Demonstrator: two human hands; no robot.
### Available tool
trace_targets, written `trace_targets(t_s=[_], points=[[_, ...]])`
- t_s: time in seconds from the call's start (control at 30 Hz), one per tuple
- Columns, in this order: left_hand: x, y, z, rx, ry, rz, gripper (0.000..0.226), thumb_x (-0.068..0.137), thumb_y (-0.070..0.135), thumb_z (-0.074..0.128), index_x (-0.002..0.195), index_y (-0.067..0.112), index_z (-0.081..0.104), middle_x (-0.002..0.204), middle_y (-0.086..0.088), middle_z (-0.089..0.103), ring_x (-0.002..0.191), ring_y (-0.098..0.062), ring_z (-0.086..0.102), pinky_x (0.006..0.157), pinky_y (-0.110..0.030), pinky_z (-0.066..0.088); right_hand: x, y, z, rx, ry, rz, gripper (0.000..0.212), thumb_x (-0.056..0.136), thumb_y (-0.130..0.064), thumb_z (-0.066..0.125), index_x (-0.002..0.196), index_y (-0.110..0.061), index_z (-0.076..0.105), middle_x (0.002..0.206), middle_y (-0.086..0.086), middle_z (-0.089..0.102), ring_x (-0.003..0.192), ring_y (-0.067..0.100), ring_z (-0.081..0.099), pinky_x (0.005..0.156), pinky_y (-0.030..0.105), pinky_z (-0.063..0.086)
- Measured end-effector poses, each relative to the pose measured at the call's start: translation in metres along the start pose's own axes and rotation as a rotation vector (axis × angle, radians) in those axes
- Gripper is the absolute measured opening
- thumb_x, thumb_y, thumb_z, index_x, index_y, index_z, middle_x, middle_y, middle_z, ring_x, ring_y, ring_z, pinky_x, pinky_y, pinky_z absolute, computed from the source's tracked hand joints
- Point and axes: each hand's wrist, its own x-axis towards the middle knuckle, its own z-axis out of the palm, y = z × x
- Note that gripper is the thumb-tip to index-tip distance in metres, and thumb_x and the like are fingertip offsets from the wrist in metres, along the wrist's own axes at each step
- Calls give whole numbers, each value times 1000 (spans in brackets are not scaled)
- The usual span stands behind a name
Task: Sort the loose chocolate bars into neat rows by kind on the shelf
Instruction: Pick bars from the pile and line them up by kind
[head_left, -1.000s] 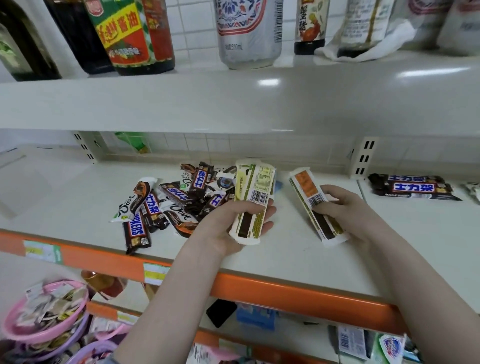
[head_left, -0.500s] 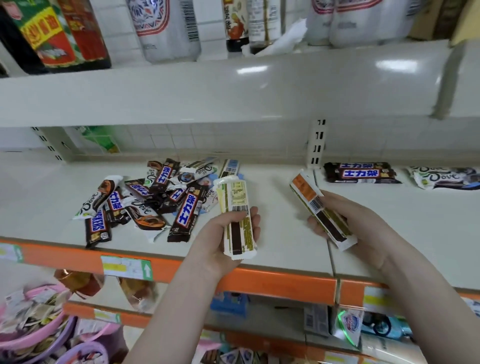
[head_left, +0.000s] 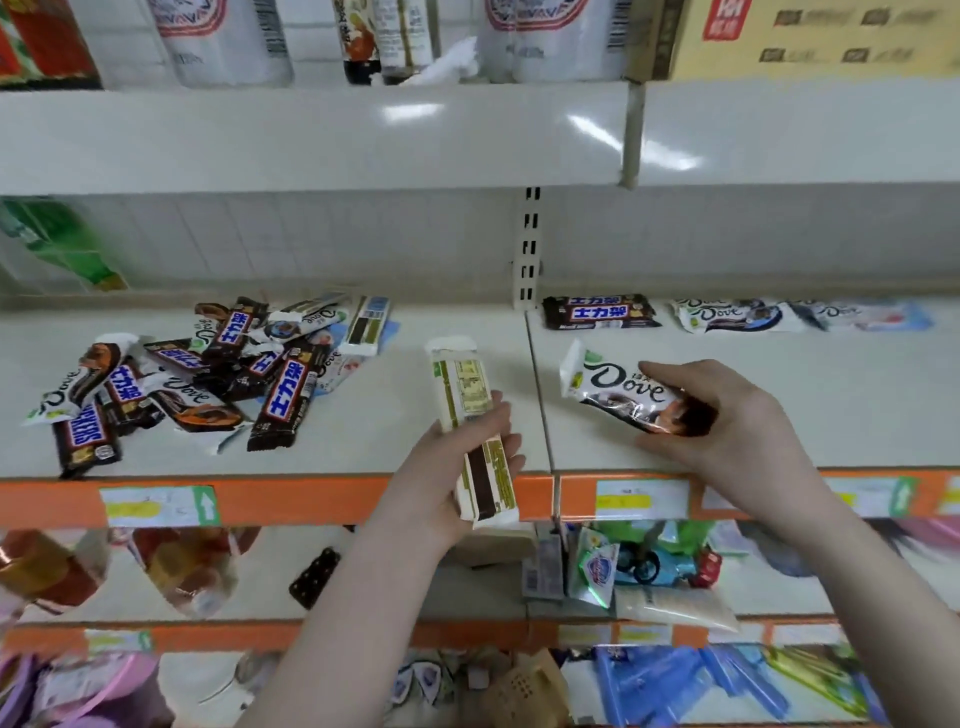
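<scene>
We are early in the sorting. Taking the slotted upright (head_left: 529, 249) at the back of the shelf (head_left: 415, 395) as our marker: to its left lies the loose heap (head_left: 208, 374) of mixed bars, Snickers and Dove wrappers overlapping at all angles, with one cream bar (head_left: 368, 326) at its far edge. To the right of the upright, along the back, a row has begun: a dark Snickers bar (head_left: 600, 313) just beside the upright, then a Dove bar (head_left: 732, 315), then a paler Dove packet (head_left: 867, 315), too blurred to read its kind.

Our left hand (head_left: 462, 462) grasps a cream-wrapped bar (head_left: 470, 431) around its middle, label side down, held over the shelf's front edge just left of the upright. Our right hand (head_left: 727, 421) curls around one end of a Dove bar in hand (head_left: 623, 392), face up, low over the shelf right of the upright; whether it touches the surface we cannot tell.

By our judgement, most remains: both held bars need places, and the whole heap is unsorted.
</scene>
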Motion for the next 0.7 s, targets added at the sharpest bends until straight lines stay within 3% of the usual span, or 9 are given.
trace_targets(t_s=[0.1, 0.27, 0.37, 0.5, 0.7], points=[[4, -16, 23, 108, 30, 31, 21, 75, 23, 72, 91, 13, 63, 68, -3, 65, 62, -15, 62, 67, -30, 53, -7, 20, -18, -129, -30, -97, 59, 61, -10, 82, 117, -17, 62, 94, -4, 59, 88, 16, 54, 78, 3, 32], [13, -39, 71, 261, 23, 127, 23, 74, 27, 71, 91, 13, 64, 75, -2, 66, 63, -10, 60, 60, -22, 52, -9, 61, -45, -112, -74, -204, 61, 59, -12, 84, 116, -18, 63, 99, -7, 62, 91, 8, 51, 80, 14, 32], [30, -60, 115, 333, 16, 167, 34, 65, 23, 77, 95, 14, 64, 75, -1, 67, 63, -11, 60, 57, -22, 51, 2, 100, -70, -47, -62, -263, 58, 59, -13, 84, 113, -19, 64, 99, -14, 58, 93, 4, 49, 84, 9, 32], [58, -94, 184, 299, 92, 163, 20, 74, 10, 74, 91, 14, 65, 62, 3, 68, 56, -13, 61, 51, -22, 50, 22, 165, -114, -20, -69, -304, 58, 58, -18, 85, 112, -19, 65, 103, -16, 58, 98, 3, 50, 89, 4, 31], [81, -125, 251, 259, 128, 190, 23, 75, 4, 71, 95, 10, 63, 59, 0, 67, 49, -12, 62, 47, -21, 49, 41, 238, -160, 2, -148, -323, 62, 60, -11, 84, 117, -12, 60, 101, -3, 58, 93, -5, 47, 86, -2, 30]])
